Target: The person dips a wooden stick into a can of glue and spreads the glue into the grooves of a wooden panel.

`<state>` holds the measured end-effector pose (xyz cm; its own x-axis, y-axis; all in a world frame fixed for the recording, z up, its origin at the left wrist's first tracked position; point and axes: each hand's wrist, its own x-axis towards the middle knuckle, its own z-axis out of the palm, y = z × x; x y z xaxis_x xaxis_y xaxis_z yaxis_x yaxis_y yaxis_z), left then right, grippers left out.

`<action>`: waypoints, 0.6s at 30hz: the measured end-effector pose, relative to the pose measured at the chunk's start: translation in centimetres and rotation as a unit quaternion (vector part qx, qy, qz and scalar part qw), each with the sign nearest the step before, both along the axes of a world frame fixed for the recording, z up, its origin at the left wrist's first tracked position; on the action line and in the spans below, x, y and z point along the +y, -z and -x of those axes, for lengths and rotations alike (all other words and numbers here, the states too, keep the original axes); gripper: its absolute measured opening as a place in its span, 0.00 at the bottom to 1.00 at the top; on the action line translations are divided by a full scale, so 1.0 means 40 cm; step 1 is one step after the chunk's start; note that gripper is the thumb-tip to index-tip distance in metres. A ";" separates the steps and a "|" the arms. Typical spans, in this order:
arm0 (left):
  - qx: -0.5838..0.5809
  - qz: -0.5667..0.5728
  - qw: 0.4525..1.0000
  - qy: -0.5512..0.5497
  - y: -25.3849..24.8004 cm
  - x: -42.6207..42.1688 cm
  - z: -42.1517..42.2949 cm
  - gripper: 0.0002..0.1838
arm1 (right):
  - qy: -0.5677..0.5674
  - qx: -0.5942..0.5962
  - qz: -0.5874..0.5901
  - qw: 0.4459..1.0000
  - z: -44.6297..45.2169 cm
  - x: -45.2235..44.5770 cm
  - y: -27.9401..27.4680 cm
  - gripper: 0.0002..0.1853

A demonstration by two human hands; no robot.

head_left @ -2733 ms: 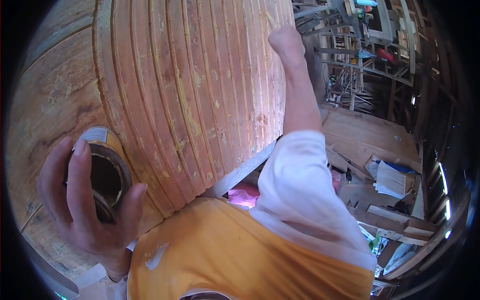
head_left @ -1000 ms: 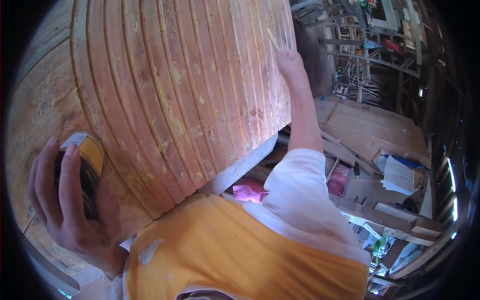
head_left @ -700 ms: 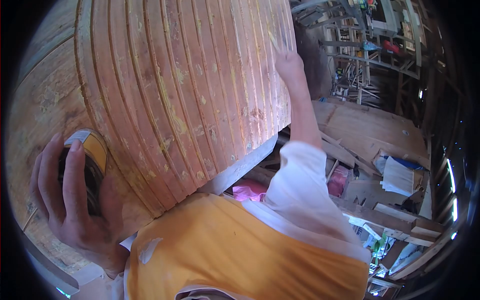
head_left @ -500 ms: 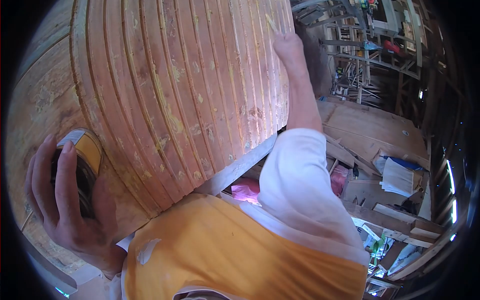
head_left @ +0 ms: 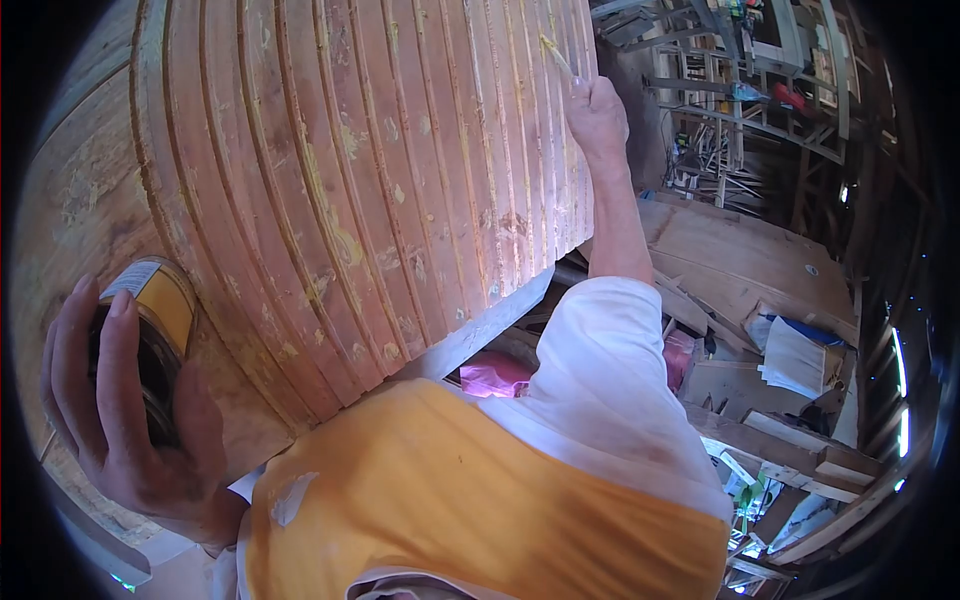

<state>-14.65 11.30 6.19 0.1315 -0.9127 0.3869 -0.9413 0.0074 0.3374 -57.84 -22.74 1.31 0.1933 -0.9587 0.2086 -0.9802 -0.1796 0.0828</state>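
My left hand (head_left: 130, 420) is closed around a yellow can (head_left: 165, 305) with a pale label. The can's dark round end faces my palm, and its contents are hidden. At the upper right, my right hand (head_left: 600, 118) grips a thin stick (head_left: 557, 55) with a yellowish tip. That tip lies over the grooves near the right edge of a wooden panel (head_left: 300, 190). Long parallel grooves run along the panel, with yellowish smears in and between them.
A plain wooden board (head_left: 90, 200) lies left of the grooved panel. A pink item (head_left: 495, 375) shows below the panel's near edge. To the right are a wooden sheet (head_left: 740, 245), a white sheet-like item (head_left: 795, 355) and stacked timber (head_left: 800, 450). Frames and rods fill the background.
My right hand has moved right and slightly nearer, and more of the stick shows. My left hand, still around the can, has shifted slightly left.
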 end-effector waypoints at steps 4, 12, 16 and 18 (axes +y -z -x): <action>0.015 0.006 1.000 0.001 0.010 0.002 -0.001 0.21 | -0.013 0.017 0.004 1.000 -0.010 0.012 0.001 0.17; 0.025 0.014 1.000 -0.002 0.006 -0.003 0.006 0.21 | 0.001 0.040 0.020 0.999 -0.035 0.029 -0.039 0.17; 0.025 0.011 1.000 -0.004 0.006 0.001 0.006 0.21 | -0.013 0.041 0.000 0.999 -0.034 0.023 -0.005 0.17; 0.021 0.009 1.000 -0.002 0.000 -0.002 0.007 0.21 | 0.040 0.081 -0.001 0.996 -0.038 0.036 -0.022 0.17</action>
